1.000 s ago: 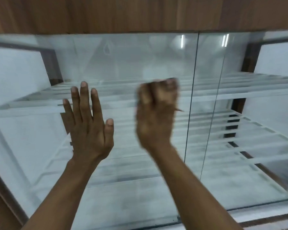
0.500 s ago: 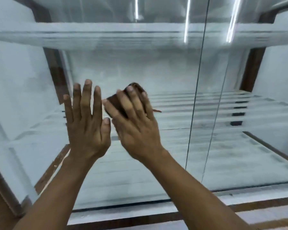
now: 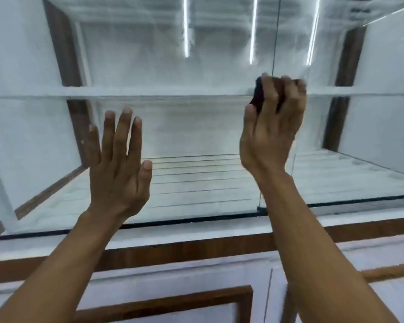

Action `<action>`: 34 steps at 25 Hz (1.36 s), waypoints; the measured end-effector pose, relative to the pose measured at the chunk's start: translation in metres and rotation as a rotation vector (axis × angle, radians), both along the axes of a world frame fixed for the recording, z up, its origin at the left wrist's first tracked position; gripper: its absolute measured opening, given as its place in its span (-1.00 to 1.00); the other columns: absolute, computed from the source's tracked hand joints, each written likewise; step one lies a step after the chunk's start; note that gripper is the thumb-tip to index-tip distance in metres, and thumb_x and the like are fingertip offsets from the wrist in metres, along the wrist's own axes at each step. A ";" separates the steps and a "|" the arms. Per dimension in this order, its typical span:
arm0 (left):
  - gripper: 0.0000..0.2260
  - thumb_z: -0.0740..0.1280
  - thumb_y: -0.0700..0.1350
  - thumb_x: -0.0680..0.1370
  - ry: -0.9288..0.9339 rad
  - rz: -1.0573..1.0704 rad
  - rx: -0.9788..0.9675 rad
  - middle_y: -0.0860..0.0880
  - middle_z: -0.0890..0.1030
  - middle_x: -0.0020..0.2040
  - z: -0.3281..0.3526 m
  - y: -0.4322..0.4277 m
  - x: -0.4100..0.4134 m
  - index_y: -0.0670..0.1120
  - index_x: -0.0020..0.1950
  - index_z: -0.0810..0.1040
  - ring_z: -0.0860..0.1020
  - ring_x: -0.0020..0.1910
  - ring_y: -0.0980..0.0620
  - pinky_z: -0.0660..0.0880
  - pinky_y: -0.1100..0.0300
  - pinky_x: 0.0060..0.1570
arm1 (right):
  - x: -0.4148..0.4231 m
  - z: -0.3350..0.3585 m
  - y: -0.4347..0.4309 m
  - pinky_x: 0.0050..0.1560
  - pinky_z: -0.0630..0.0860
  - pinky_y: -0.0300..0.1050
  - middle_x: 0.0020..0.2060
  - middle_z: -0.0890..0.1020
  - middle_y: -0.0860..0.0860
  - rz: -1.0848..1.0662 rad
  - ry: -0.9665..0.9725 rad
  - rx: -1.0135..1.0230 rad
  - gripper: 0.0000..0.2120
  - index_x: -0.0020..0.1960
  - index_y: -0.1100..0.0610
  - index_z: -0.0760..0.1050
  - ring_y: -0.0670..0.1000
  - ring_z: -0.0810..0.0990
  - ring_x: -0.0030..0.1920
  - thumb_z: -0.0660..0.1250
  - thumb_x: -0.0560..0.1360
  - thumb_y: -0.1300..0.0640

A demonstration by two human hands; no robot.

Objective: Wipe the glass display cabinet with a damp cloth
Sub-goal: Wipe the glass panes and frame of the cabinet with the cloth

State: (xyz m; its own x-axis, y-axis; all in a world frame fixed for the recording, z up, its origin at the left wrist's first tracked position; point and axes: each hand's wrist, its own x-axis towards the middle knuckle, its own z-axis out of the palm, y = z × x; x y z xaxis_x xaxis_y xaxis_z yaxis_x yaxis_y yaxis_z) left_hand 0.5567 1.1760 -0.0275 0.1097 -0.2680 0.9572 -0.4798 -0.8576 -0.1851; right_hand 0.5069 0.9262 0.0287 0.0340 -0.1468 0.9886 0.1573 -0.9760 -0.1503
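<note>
The glass display cabinet (image 3: 196, 66) fills the view, with a large front pane and a vertical seam between two panes right of centre. My left hand (image 3: 119, 164) lies flat against the glass with fingers spread, holding nothing. My right hand (image 3: 272, 127) presses a dark cloth (image 3: 258, 93) against the glass right at the seam, level with a white inner shelf (image 3: 149, 92). Most of the cloth is hidden under my fingers.
Inside are white slatted shelves (image 3: 196, 180) and white walls with brown wooden posts (image 3: 63, 54). Light strips reflect in the upper glass. Below the pane runs a white and brown wooden base (image 3: 184, 250) with panelled cabinet doors.
My right hand has swept the cloth to the right and upward, away from my left hand to the pane seam. The view has tilted down, showing the cabinet's base. My left hand stays flat on the glass.
</note>
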 end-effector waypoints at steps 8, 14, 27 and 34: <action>-0.40 0.07 0.01 0.61 -0.030 0.018 0.084 -0.23 0.10 0.63 -0.054 -0.010 -0.005 -0.18 0.62 0.11 0.02 0.63 -0.22 -0.21 -0.12 0.60 | -0.001 -0.119 0.007 0.58 0.11 0.30 0.52 0.13 0.06 0.013 0.179 -0.411 -0.52 0.54 -0.04 0.23 0.20 0.04 0.60 0.24 0.65 0.02; -0.43 0.03 -0.03 0.61 -0.068 0.011 0.071 -0.22 0.14 0.63 -0.064 -0.007 -0.001 -0.17 0.62 0.15 0.05 0.63 -0.21 -0.17 -0.10 0.62 | -0.001 -0.168 0.090 0.58 0.04 0.33 0.50 0.17 0.12 0.142 0.209 -0.256 -0.55 0.42 0.05 0.30 0.27 0.04 0.61 0.29 0.56 0.17; -0.43 0.02 0.02 0.63 -0.020 0.019 0.090 -0.19 0.06 0.65 -0.047 0.001 -0.001 -0.12 0.63 0.11 -0.02 0.65 -0.16 -0.14 -0.15 0.61 | 0.003 -0.072 -0.020 0.59 0.06 0.32 0.50 0.15 0.09 0.031 0.097 -0.351 -0.55 0.50 0.00 0.25 0.25 0.03 0.59 0.18 0.63 0.04; -0.46 0.02 -0.02 0.65 0.003 0.009 0.004 -0.20 0.07 0.65 0.162 0.016 0.004 -0.14 0.63 0.11 -0.01 0.64 -0.20 0.00 -0.26 0.59 | 0.009 0.170 -0.041 0.59 0.07 0.22 0.51 0.19 0.15 0.031 0.035 -0.128 -0.54 0.49 0.04 0.21 0.23 0.02 0.60 0.18 0.62 0.08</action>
